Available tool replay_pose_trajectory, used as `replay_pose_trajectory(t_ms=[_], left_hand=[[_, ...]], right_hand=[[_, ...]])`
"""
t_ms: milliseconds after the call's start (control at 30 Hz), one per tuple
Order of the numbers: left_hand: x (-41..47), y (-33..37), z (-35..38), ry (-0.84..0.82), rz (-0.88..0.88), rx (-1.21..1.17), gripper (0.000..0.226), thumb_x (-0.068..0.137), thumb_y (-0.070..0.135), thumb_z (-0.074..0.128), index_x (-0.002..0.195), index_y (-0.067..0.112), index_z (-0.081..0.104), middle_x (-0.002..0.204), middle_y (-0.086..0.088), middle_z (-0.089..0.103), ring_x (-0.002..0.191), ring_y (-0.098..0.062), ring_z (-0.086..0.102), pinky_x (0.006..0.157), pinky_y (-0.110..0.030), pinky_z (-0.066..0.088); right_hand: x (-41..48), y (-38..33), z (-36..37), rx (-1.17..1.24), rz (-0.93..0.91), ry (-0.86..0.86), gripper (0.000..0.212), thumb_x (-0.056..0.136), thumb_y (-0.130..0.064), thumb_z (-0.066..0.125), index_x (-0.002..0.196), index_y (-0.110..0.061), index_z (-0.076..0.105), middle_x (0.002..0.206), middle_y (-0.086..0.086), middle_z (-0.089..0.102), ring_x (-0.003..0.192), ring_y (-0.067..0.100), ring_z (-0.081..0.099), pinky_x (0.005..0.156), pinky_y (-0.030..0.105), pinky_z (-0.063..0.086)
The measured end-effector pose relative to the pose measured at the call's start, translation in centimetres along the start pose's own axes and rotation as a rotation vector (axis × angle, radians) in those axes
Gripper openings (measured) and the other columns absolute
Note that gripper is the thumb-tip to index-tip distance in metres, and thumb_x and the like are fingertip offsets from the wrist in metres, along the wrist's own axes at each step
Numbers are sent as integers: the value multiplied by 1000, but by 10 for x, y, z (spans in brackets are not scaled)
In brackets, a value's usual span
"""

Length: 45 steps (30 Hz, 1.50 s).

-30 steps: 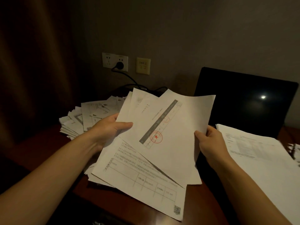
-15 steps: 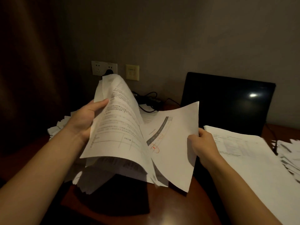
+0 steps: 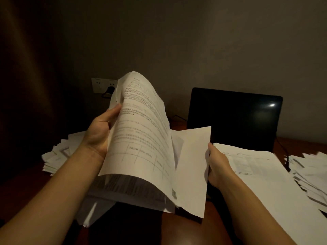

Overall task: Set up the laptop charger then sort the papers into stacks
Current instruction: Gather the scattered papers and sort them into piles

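Note:
My left hand (image 3: 100,131) grips a bundle of printed sheets (image 3: 141,138), lifted and curling over to the right above the desk. My right hand (image 3: 216,165) pinches the right edge of a single sheet (image 3: 192,167) that stands almost on edge beside the bundle. A neat stack of papers (image 3: 261,172) lies to the right, in front of the open dark laptop (image 3: 233,117). The charger plug (image 3: 108,91) sits in the wall socket (image 3: 99,84); its cable is mostly hidden behind the raised papers.
A loose heap of papers (image 3: 58,156) lies at the left on the reddish wooden desk (image 3: 187,228). Another messy pile (image 3: 311,172) spreads at the far right, with a thin black cable (image 3: 284,152) running beside it. A dark curtain hangs on the left.
My left hand has lifted the bundle from lying flat and turned it upright. The stamped sheet in my right hand has swung on edge, its printed face now hidden. The view shifted right.

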<state>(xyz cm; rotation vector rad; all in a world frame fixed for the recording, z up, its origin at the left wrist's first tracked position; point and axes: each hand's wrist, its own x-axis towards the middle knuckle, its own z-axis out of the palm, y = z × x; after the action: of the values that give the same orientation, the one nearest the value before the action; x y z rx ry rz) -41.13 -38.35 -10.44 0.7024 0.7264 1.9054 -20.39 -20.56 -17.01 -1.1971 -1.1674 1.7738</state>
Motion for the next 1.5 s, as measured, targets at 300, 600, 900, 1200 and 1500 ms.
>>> replay_pose_trajectory(t_ms=[300,600,900,1200,1500], left_hand=[[6,-10,11,-38,-47,-70,40,96,35,51,132,18,51,96,-2,67,84,-19,71,64,-36,61],[14,-16,28,-50,-24,-12,38,96,30,50,130,14,58,102,-9,70,90,-27,70,68,-43,63],[16,-58,-11,434,-115,721,19,95,10,64,110,21,65,95,-10,75,86,-30,74,69,-45,59],[14,-67,-20,458,-76,991,28,93,24,70,117,28,57,103,6,68,86,-12,67,60,-24,52],[-4,-41,-15,251,11,631,35,84,11,69,119,11,64,110,-13,75,98,-32,73,87,-53,56]], right_hand=[[9,3,-6,-144,48,-42,9,101,-7,52,99,-5,61,101,12,64,82,25,61,69,31,50],[12,3,-13,108,85,-184,28,105,-29,48,101,-8,66,91,12,70,78,28,68,67,39,55],[-4,-14,-22,293,170,-446,84,86,-81,38,93,-9,81,90,17,75,72,33,74,60,39,61],[-12,-8,-10,-383,-317,-356,31,90,-1,65,115,-20,67,105,-1,77,94,18,75,82,39,62],[-39,-29,0,-124,-506,-488,30,92,-9,68,120,-15,63,113,7,75,102,29,73,84,53,60]])
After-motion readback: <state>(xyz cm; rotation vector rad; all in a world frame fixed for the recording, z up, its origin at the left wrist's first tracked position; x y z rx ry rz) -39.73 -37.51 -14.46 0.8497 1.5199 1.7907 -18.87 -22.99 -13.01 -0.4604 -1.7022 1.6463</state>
